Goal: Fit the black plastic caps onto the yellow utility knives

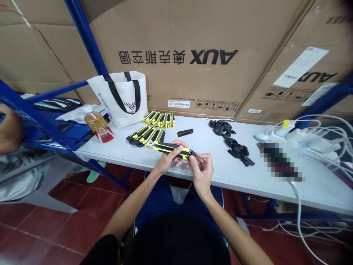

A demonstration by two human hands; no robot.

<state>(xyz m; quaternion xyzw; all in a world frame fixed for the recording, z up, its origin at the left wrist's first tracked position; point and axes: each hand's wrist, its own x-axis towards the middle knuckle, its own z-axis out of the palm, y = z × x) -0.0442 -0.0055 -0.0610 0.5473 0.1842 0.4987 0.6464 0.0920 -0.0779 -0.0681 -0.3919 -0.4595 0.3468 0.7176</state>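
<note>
A yellow and black utility knife [164, 148] is held over the front part of the white table, its metal tip pointing left. My left hand [171, 158] is closed around the knife's body. At the knife's right end, my right hand [202, 169] pinches the black end piece [192, 154] with thumb and fingers. Behind my hands lies a slim black strip [185, 132]. To the left, several yellow and black knives lie in a back row [160, 119] and a front row [146, 135]. A heap of small black plastic parts [237, 147] lies to the right.
A white tote bag [128, 99] and a bottle of amber drink [98, 124] stand at the table's left. Power strips with tangled white cables [309, 136] and a pixelated object [281, 162] occupy the right. Large cartons [176, 29] rise behind. Another person's arm [9, 129] shows far left.
</note>
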